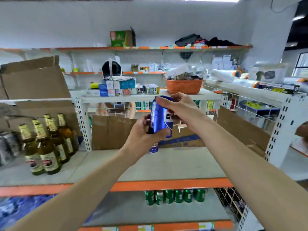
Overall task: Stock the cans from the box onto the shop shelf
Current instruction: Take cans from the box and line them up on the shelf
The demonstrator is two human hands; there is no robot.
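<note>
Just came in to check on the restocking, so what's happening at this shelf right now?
A person is holding one blue can in both hands above the middle shelf: the left hand grips its lower part, the right hand its top. Another blue can already stands on the shelf in front of the open cardboard box. Beer bottles stand to the left.

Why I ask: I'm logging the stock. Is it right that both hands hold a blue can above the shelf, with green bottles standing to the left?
Not quite. The head view shows the left hand and right hand holding the blue can above the shelf, but the bottles to the left are amber-brown, not green.
</note>
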